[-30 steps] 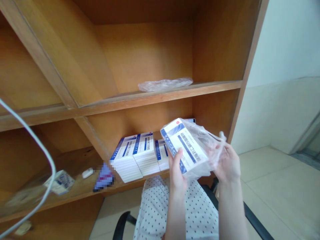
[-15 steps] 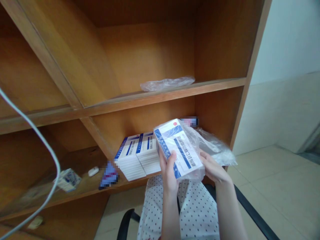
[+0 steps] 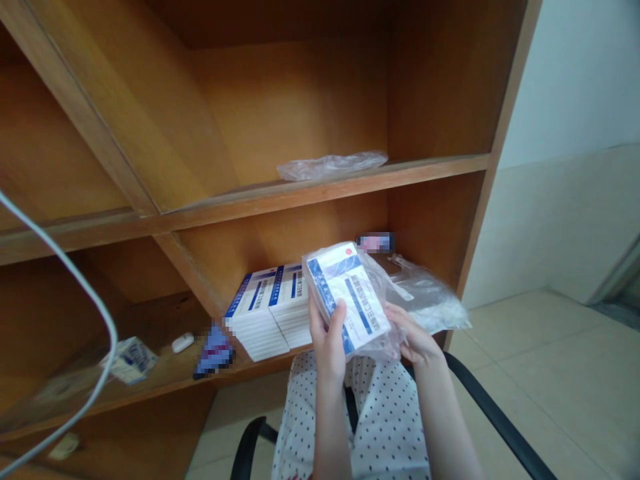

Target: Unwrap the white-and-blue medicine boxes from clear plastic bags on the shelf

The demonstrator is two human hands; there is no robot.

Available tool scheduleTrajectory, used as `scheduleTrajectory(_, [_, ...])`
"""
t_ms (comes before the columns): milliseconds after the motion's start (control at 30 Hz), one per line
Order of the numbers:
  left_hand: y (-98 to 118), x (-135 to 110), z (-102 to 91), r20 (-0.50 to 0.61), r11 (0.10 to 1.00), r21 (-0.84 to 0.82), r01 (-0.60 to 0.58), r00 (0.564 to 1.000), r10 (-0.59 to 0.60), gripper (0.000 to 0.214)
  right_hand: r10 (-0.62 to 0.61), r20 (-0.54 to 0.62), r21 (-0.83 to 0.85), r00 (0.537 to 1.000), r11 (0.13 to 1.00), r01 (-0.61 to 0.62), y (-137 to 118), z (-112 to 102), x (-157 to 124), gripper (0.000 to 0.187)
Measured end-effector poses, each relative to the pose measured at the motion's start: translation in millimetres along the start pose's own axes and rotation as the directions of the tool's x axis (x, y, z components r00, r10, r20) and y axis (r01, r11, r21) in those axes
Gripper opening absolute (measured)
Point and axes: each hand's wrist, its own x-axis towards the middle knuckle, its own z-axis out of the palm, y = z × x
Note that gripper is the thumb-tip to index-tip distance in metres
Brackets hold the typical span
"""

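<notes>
My left hand (image 3: 327, 343) is closed on a pack of white-and-blue booklets (image 3: 357, 300), its thumb across the top cover. A clear plastic bag (image 3: 383, 347) wraps loosely round the pack, bunching at its right and lower edges. My right hand (image 3: 417, 340) pinches the plastic at the right side of the pack. Just left of it, two neat stacks of matching booklets, the left stack (image 3: 257, 330) and the right stack (image 3: 295, 317), stand side by side on the shelf. The pack partly covers the right stack.
More clear plastic bags (image 3: 437, 303) lie on the shelf at right, and another plastic bag (image 3: 333, 167) rests on the shelf above. A small box (image 3: 131, 360) and a white object (image 3: 183, 343) sit left. A pale cable (image 3: 75, 267) hangs in front. Chair armrests (image 3: 245, 447) flank my lap.
The pack has shifted slightly left and its right edge has tilted back a little. My right hand has moved left with it, fingers now more curled on the plastic.
</notes>
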Motion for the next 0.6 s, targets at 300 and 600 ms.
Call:
scheduleTrajectory(300, [-1.7,-3.1,-7.5,-0.093,0.965,0.184,-0.184,0.975,0.204,0.078,0.106,0.029,-0.231,0.994,0.968,-0.097,-6.5,9.1,-7.9,0.064])
scheduleTrajectory(600, [-0.5,-8.6,-2.3,-0.248,0.931,0.221,-0.291,0.906,0.342,0.078,-0.17,-0.207,-0.155,0.963,0.978,0.139,-17.7,7.2,-7.6,0.038])
